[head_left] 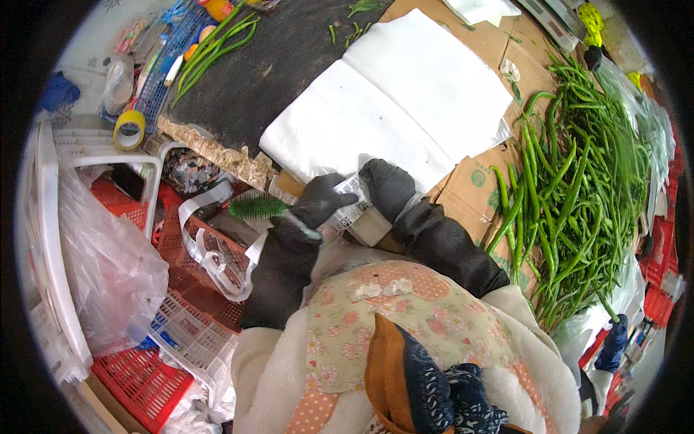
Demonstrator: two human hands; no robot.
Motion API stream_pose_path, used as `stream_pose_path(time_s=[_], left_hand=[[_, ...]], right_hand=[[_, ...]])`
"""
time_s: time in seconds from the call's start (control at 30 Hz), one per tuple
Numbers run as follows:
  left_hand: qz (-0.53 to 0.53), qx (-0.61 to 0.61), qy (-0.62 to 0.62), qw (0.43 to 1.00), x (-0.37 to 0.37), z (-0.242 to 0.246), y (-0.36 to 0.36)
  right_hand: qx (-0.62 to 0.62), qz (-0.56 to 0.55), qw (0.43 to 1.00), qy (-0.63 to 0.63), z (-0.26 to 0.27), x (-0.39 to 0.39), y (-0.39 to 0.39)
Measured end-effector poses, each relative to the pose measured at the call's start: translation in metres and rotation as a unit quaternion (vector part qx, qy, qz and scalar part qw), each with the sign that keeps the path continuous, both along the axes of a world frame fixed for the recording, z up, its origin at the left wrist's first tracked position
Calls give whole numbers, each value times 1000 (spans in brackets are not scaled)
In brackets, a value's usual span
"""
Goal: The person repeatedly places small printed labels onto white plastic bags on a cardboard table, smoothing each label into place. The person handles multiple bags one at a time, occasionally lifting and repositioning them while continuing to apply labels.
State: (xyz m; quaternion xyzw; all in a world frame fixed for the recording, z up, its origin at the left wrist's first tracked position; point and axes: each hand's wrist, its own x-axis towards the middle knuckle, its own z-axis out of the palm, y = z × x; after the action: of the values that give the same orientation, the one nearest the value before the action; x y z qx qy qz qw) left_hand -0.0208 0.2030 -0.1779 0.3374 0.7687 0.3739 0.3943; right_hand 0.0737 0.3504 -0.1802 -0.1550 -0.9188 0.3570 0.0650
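Observation:
Both my hands wear dark gloves and meet at the near edge of a stack of white plastic sheets or bags (379,103). My left hand (325,200) pinches a printed label (348,203) with black-and-white codes between thumb and fingers. My right hand (387,187) is curled against the label's other side, its fingertips partly hidden; whether it grips anything is unclear. Just below the label, close to my apron, is a small pale block-like object (371,228). A white label backing strip (203,238) hangs in loops to the left of my left forearm.
Green long peppers (580,200) lie heaped on cardboard at right, with a few more (217,51) at upper left. Yellow tape (129,129), a clear plastic bag (108,260) and a red basket (142,388) are at left. Another person's blue-gloved hand (614,342) is at lower right.

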Motion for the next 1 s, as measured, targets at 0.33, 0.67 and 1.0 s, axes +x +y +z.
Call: stream_pose_path(time_s=[0.33,0.67,1.0], left_hand=[[322,40,-153,933,25,0,-135],[261,179,-254,914,33,32,-91],[69,-58,37,995,-1,10,11]], right_hand=[[164,55,984,-36,-18,5,11],[-92,12,996,-6,-24,7,29],[-174,-287,884,326,93,75,158]])
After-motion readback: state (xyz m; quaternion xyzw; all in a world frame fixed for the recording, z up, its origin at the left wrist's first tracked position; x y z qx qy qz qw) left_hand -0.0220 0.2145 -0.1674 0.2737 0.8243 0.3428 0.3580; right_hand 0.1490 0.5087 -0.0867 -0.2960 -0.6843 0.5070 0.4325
